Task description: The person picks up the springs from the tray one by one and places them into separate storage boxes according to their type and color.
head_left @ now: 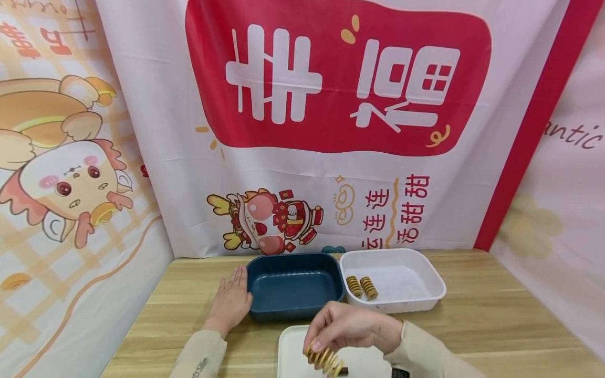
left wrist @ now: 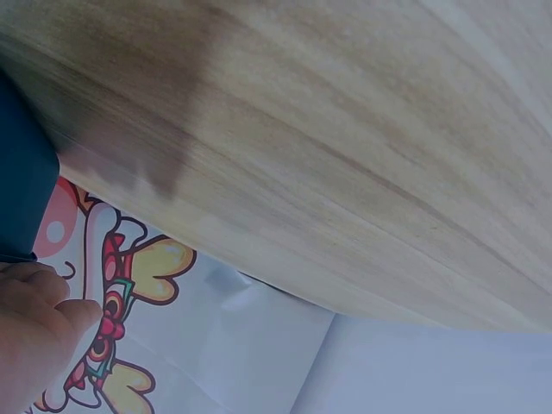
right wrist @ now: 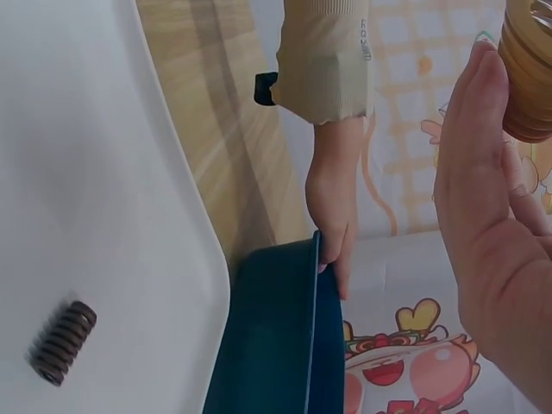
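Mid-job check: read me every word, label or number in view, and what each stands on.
"幸福": red panel of the back banner.
"连连": lower banner, after a cut-off character.
"活甜甜": lower banner, beside it.
"antic": right cloth, start hidden.
Left cloth: upside-down script and red characters, not surely readable.
Left sleeve: lettering too blurred.
No numbers I can make out.

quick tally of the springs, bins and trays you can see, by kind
Springs: 4 (held spring, dark spring, two springs in the white bin)
Bins: 2 (blue bin, white bin)
Trays: 1 (white tray)
Total: 7 visible
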The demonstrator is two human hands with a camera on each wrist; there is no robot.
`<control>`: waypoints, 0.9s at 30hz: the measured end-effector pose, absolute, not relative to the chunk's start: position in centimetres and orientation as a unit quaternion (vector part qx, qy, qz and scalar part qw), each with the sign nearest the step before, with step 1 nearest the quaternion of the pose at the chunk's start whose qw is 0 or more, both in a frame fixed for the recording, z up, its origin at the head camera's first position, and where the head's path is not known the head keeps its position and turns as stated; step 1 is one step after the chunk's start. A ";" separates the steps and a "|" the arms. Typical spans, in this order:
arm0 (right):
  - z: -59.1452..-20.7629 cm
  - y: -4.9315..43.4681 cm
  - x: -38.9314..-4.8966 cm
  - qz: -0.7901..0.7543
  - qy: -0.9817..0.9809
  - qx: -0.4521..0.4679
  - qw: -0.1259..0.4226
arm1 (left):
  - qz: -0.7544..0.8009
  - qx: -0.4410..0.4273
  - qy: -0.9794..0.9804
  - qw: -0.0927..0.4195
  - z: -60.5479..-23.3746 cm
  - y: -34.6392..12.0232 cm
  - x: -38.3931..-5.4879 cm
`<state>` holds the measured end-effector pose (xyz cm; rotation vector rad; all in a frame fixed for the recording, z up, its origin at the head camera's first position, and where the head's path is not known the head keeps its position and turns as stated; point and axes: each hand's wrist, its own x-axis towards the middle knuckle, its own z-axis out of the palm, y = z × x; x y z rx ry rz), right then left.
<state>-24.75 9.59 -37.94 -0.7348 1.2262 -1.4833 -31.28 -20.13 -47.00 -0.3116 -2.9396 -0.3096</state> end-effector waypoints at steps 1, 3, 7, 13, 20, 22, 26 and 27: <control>-37.9 9.6 -24.9 -0.617 0.515 -0.306 0.510 | -0.103 -0.104 -0.985 0.085 -47.0 -20.1 -31.3; -37.9 9.6 -25.1 -0.616 0.525 -0.304 0.502 | -0.103 -0.104 -0.985 0.085 -47.0 -20.1 -31.3; -37.7 9.7 -25.4 -0.611 0.543 -0.293 0.496 | -0.105 -0.103 -0.985 0.085 -47.1 -20.2 -31.3; -37.5 9.8 -25.9 -0.612 0.558 -0.276 0.488 | -0.102 -0.103 -0.986 0.084 -47.1 -20.2 -31.3; -37.5 10.0 -26.4 -0.617 0.566 -0.273 0.474 | -0.106 -0.104 -0.985 0.083 -46.9 -20.2 -31.2; -37.5 10.1 -26.6 -0.615 0.570 -0.269 0.474 | -0.105 -0.104 -0.985 0.084 -46.9 -20.1 -31.2; -37.5 10.4 -27.2 -0.612 0.580 -0.256 0.473 | -0.103 -0.105 -0.986 0.082 -47.0 -20.1 -31.3; -37.6 10.5 -27.3 -0.611 0.583 -0.255 0.471 | -0.103 -0.105 -0.986 0.082 -47.0 -20.1 -31.3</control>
